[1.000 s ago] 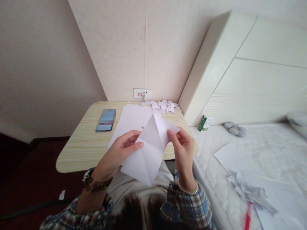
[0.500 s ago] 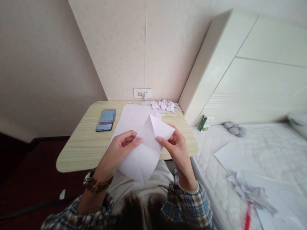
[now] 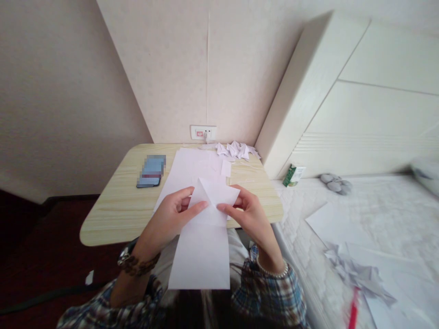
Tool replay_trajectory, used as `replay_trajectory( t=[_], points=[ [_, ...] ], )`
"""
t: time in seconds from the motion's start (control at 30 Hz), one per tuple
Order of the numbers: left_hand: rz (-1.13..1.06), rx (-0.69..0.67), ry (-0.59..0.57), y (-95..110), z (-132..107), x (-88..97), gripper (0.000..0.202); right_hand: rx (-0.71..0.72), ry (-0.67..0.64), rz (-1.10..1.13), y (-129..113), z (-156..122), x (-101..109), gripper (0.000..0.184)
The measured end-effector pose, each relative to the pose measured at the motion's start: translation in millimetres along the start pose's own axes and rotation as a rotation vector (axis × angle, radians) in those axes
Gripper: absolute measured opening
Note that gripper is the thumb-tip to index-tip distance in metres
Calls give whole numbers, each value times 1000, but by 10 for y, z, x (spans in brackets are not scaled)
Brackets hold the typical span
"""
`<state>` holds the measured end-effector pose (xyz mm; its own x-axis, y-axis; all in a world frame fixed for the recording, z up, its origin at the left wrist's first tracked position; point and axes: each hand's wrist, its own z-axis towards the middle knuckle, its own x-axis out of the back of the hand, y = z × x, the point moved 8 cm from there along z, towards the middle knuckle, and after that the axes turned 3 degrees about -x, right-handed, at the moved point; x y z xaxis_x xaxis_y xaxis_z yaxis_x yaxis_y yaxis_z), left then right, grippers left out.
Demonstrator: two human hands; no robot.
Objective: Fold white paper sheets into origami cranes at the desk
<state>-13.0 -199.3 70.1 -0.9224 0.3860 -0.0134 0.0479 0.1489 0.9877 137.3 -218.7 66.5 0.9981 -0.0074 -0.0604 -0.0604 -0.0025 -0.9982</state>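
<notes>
I hold a white sheet of paper (image 3: 202, 246) in front of me, above my lap. Its top is folded into a point and the rest hangs down as a long rectangle. My left hand (image 3: 173, 214) pinches the left side of the folded top, thumb and forefinger closed on it. Pressed on the right side of that fold, my right hand (image 3: 247, 211) also grips the paper. Both hands meet at the crease near the near edge of the small wooden table (image 3: 116, 201).
On the table lie flat white sheets (image 3: 187, 171), a phone (image 3: 151, 176) at the left and a pile of folded paper pieces (image 3: 236, 151) by the wall socket (image 3: 203, 133). A bed (image 3: 360, 219) at the right carries loose sheets, crumpled paper (image 3: 360, 276) and a green carton (image 3: 291, 176).
The paper has turned from a diamond held by its side corners to a long sheet hanging straight down. My hands have moved closer together and lower onto the folded top.
</notes>
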Motion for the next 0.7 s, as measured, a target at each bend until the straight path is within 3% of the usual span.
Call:
replay_trajectory(
  t=[0.17,0.47,0.63,0.7],
  points=[
    [34,-39,82,64,-28,35,26,-4,-14,-91,-10,-16,20,22],
    [97,-136,188,161,-87,101,20,69,30,-58,-86,-85,72,20],
    [178,-242,188,229,-81,134,14,252,64,-117,-268,-162,84,7],
    [185,-303,137,262,-78,130,9,345,51,-140,-360,-202,78,17]
  ],
)
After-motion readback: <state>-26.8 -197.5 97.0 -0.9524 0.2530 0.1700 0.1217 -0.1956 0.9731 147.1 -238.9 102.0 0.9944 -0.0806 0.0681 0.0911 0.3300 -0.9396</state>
